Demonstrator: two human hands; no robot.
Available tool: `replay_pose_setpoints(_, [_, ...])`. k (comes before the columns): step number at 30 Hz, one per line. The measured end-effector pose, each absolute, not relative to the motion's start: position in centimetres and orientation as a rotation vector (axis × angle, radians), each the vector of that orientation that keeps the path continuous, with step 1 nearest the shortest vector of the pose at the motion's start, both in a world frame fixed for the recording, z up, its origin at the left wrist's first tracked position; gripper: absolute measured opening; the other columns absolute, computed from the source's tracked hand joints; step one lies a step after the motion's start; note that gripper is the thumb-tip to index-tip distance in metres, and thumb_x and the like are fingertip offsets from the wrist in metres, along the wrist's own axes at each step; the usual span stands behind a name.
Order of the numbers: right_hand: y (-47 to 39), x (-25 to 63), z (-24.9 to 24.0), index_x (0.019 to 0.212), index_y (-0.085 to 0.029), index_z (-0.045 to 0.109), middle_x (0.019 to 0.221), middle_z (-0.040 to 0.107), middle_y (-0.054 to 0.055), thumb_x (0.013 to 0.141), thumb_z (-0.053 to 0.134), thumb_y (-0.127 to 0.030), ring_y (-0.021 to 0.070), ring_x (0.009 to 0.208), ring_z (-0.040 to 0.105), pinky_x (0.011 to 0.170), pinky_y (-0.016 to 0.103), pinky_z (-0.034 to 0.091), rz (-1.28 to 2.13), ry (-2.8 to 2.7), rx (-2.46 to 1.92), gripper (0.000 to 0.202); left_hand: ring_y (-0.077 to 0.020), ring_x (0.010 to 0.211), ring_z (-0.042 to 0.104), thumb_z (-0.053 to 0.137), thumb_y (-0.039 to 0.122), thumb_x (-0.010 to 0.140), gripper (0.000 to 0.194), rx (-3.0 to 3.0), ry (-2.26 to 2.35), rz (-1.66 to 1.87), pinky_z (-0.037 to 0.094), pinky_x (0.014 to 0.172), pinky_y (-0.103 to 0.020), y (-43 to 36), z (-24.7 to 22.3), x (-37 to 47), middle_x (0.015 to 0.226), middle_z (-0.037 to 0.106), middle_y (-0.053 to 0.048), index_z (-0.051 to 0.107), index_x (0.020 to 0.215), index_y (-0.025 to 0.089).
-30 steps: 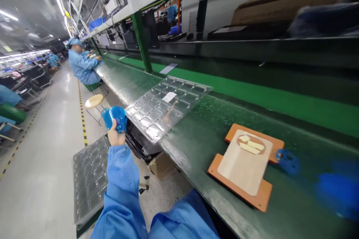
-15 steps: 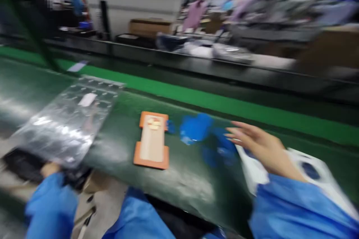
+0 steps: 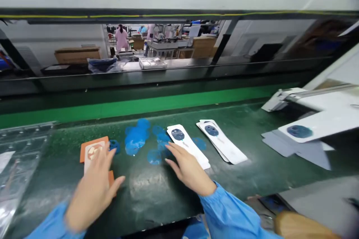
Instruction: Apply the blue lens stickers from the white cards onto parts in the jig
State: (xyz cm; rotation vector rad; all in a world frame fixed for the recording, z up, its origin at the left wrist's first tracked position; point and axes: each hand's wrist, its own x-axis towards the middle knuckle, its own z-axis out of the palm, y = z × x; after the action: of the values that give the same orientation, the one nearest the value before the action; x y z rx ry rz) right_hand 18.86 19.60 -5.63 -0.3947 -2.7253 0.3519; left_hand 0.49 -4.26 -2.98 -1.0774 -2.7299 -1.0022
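A: Blue translucent plastic discs (image 3: pixel 136 137) lie loose on the dark green bench (image 3: pixel 157 190), at twelve o'clock between both hands. Left hand (image 3: pixel 94 188) lies flat and open on the orange-edged beige jig plate (image 3: pixel 91 152), holding nothing.

B: And the right hand (image 3: pixel 186 167)?

A: Open too, fingers spread, empty, touching the near white backing card with a blue round film (image 3: pixel 186 143) at one o'clock. A careless sweep could scatter the discs or knock that card onto the stacked cards (image 3: pixel 221 140) at two o'clock
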Motion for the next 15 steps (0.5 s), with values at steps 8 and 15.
replay_pose_setpoints(8, [15.8,12.7,-5.6,0.147,0.001,0.040,0.152,0.024,0.033,0.093,0.059,-0.041,0.0475,0.144,0.014,0.115,0.063,0.023,0.495,-2.928,-0.514,0.070,-0.0453,0.147,0.007,0.054,0.062,0.085,0.090,-1.378,-3.096,-0.044,0.015,0.120,-0.060,2.0,-2.5,1.3,0.160,0.017,-0.019,0.032,0.152,0.007])
replay_pose_setpoints(15, [19.3,9.4,-3.8,0.146,-0.009,0.043,0.157,0.029,0.019,0.097,0.047,-0.023,0.0335,0.147,0.021,0.120,0.047,0.025,0.624,-2.873,-0.325,0.051,-0.0270,0.152,0.002,0.040,0.051,0.091,0.080,-1.395,-2.938,-0.611,0.010,0.125,-0.045,3.1,-3.2,-1.0,0.164,0.007,-0.015,0.020,0.153,0.006])
